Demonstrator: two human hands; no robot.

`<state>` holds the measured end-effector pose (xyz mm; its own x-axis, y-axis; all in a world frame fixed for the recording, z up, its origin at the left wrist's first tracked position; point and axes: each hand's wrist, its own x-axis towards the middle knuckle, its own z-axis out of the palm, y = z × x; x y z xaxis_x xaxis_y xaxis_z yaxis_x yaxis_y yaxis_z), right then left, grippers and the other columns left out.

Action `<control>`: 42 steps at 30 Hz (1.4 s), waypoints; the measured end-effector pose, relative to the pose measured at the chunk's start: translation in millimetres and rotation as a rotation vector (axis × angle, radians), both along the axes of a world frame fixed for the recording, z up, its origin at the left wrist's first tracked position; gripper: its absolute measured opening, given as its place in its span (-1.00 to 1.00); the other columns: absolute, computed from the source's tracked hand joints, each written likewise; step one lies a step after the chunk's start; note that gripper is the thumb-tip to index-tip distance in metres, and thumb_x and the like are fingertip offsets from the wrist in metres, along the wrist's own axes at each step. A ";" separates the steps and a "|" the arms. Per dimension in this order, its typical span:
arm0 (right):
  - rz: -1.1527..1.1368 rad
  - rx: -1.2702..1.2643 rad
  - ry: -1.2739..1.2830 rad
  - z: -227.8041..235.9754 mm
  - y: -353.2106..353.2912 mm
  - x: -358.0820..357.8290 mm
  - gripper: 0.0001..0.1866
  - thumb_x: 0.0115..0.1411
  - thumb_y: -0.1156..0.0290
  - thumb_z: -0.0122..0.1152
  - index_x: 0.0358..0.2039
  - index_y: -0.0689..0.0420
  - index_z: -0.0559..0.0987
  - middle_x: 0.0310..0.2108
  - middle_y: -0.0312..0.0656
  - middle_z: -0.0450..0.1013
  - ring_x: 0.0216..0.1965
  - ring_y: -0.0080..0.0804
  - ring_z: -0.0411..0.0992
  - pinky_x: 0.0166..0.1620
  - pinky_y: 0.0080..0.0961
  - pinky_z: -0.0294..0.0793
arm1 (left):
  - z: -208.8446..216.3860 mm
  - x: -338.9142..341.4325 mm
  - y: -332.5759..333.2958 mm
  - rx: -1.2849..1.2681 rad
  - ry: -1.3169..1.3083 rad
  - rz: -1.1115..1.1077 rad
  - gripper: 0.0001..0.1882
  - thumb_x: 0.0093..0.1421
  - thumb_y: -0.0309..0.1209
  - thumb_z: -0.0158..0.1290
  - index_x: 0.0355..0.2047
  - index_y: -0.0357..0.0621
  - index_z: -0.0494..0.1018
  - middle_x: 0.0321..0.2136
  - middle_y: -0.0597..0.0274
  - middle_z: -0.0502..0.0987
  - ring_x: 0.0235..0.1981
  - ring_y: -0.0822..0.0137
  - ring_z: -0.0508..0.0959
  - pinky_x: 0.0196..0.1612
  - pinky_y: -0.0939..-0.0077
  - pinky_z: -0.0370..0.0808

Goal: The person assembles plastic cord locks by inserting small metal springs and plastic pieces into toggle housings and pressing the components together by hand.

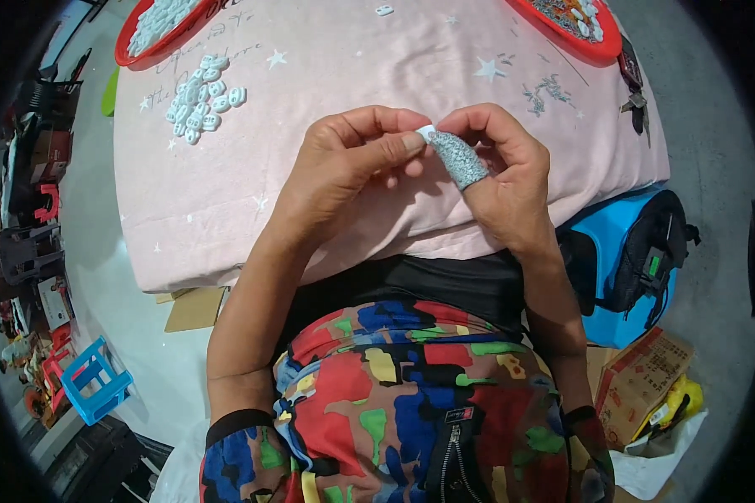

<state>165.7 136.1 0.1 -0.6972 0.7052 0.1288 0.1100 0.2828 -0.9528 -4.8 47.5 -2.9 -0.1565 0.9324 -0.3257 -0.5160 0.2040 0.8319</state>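
Above the near part of the table, my left hand pinches a small white plastic piece between thumb and fingertips. My right hand meets it from the other side, its thumb and forefinger closed at the piece's right end. A grey speckled knitted cover is on the right thumb. Whether a smaller part is between the right fingertips is hidden. To the left lies a loose pile of similar white oval pieces. Small thin metal pieces are scattered beyond my right hand.
A pink cloth with stars covers the table. Red trays stand at the far left and far right, both holding small parts. A dark-handled tool lies at the right edge. A blue-and-black bag stands beside the table.
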 end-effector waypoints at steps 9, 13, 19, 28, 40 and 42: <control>0.007 -0.063 0.033 0.2 -2.8 4.8 -0.80 0.16 0.70 0.12 -0.18 0.27 0.49 -0.30 -0.35 0.45 -0.25 -0.69 0.40 -0.15 -0.75 0.39 | -0.1 -3.5 -1.2 -0.011 -0.147 -0.031 -0.85 0.22 -0.46 0.10 -0.22 -0.26 0.47 -0.39 0.16 0.60 -0.48 0.51 0.57 -0.49 0.79 0.42; 0.020 -0.100 -0.001 -1.7 -4.4 5.3 -0.79 0.15 0.71 0.13 -0.18 0.28 0.49 -0.28 -0.34 0.45 -0.22 -0.67 0.41 -0.11 -0.74 0.39 | -3.4 -0.9 -3.1 0.009 -0.139 -0.035 -0.84 0.21 -0.46 0.12 -0.22 -0.23 0.50 -0.38 0.23 0.60 -0.45 0.55 0.52 -0.43 0.79 0.38; 0.067 -0.084 0.060 -4.4 -1.1 7.1 -0.79 0.14 0.73 0.15 -0.19 0.30 0.50 -0.27 -0.32 0.45 -0.22 -0.65 0.42 -0.11 -0.74 0.39 | 1.1 5.3 -4.1 0.002 -0.090 0.005 -0.83 0.19 -0.46 0.14 -0.21 -0.21 0.52 -0.40 0.32 0.56 -0.45 0.59 0.45 -0.39 0.79 0.36; 0.036 -0.212 0.149 -1.2 -4.4 7.4 -0.80 0.14 0.72 0.17 -0.20 0.31 0.50 -0.29 -0.28 0.46 -0.26 -0.67 0.41 -0.17 -0.76 0.41 | -1.8 6.4 -5.6 0.049 0.020 0.019 -0.84 0.18 -0.45 0.15 -0.23 -0.22 0.53 -0.42 0.32 0.57 -0.45 0.60 0.46 -0.38 0.76 0.36; 0.098 -0.175 0.095 1.6 1.2 9.2 -0.80 0.12 0.73 0.17 -0.22 0.31 0.49 -0.30 -0.27 0.46 -0.26 -0.68 0.41 -0.16 -0.76 0.42 | 0.7 7.2 -6.7 0.051 0.187 0.005 -0.84 0.16 -0.43 0.18 -0.26 -0.20 0.55 -0.46 0.37 0.56 -0.48 0.62 0.46 -0.42 0.76 0.35; 0.111 -0.171 0.085 3.0 2.1 9.2 -0.80 0.12 0.73 0.17 -0.22 0.31 0.49 -0.30 -0.28 0.45 -0.26 -0.69 0.41 -0.17 -0.77 0.42 | 0.2 7.2 -7.4 0.050 0.198 0.003 -0.84 0.16 -0.43 0.17 -0.26 -0.21 0.56 -0.46 0.38 0.56 -0.48 0.63 0.45 -0.43 0.76 0.35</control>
<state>174.9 138.2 3.1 -0.7635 0.6414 0.0757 0.0043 0.1222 -0.9925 2.4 40.1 -2.7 -0.2153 0.9463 -0.2413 -0.3420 0.1584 0.9263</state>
